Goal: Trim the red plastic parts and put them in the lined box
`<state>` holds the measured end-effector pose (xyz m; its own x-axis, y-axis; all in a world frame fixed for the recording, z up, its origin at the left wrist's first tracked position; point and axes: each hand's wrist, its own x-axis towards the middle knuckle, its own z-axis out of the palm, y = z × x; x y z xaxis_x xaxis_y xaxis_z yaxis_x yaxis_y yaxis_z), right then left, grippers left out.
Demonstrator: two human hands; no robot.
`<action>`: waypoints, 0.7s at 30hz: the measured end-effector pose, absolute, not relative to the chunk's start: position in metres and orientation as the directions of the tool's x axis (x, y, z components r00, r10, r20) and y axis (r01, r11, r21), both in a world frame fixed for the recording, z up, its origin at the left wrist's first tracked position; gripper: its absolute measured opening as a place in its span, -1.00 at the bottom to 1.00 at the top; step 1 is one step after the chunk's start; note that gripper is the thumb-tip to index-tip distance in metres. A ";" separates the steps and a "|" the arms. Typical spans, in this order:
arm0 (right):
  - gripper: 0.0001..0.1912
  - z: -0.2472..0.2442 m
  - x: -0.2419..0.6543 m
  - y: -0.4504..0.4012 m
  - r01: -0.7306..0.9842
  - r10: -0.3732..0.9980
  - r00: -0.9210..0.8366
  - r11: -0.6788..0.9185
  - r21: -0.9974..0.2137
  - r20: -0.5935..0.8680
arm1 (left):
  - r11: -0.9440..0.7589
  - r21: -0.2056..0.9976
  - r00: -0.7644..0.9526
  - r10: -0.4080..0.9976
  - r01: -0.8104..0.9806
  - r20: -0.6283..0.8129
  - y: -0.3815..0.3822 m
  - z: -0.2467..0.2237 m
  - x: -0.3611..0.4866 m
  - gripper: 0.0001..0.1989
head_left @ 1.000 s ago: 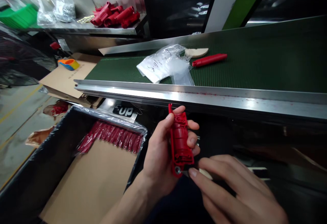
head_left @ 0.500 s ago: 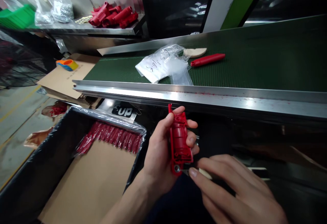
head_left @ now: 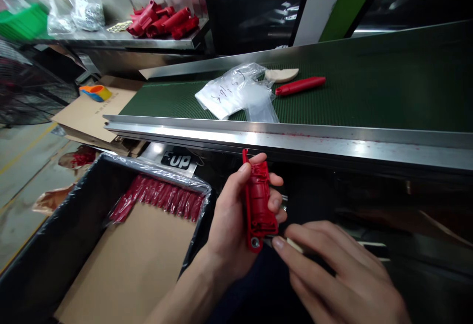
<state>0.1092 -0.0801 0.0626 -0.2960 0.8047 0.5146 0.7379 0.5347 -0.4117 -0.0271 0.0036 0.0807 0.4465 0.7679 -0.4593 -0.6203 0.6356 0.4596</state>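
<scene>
My left hand [head_left: 231,215] is wrapped round a red plastic housing [head_left: 259,198], its hollow inside facing up. The thumb presses near the top, by a narrow red prong, and the fingers curl round the right side. A round metal insert [head_left: 254,242] sits in the lower end of the housing. My right hand [head_left: 340,270] pinches a small cream-handled knife [head_left: 294,246]. Its thin metal tip is at the lower right edge of the housing, next to the insert; whether it touches cannot be made out. Most of the handle is hidden by the fingers.
A metal rail [head_left: 314,139] with red shavings edges the green conveyor belt [head_left: 369,92]. On the belt lie a plastic bag [head_left: 229,90], a red part [head_left: 301,85] and a cream piece [head_left: 283,75]. A lined bin [head_left: 44,260] holds bagged red parts [head_left: 162,196]. Red housings [head_left: 162,21] crowd the shelf.
The knife tip has shifted slightly up along the lower end of the housing, with my right hand tilting a little. My left hand keeps its hold almost unmoved.
</scene>
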 end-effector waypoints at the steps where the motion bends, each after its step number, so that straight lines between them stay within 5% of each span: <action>1: -0.69 0.063 0.110 -0.080 0.736 0.805 -0.304 0.538 -0.412 0.509 | 0.635 0.457 0.445 0.768 -0.622 -0.461 0.003 0.081 -0.027 -0.66; 13: -0.65 0.057 0.115 -0.088 0.645 0.888 -0.047 0.376 -0.665 0.457 | 0.638 0.400 0.433 0.755 -0.658 -0.493 0.011 0.074 -0.029 -0.70; 17: -0.72 0.055 0.119 -0.084 0.663 0.873 0.066 0.323 -0.676 0.483 | 0.641 0.366 0.416 0.740 -0.674 -0.529 0.014 0.068 -0.032 -0.71; 21: -0.67 0.052 0.142 -0.072 0.743 0.844 -0.019 0.370 -0.557 0.536 | 0.626 0.339 0.412 0.746 -0.702 -0.524 0.017 0.068 -0.034 -0.71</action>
<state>0.1423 -0.0719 0.0521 -0.0188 0.8441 0.5358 0.7430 0.3704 -0.5575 -0.0338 0.0173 0.0677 0.4121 0.7455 -0.5238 -0.7020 0.6263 0.3390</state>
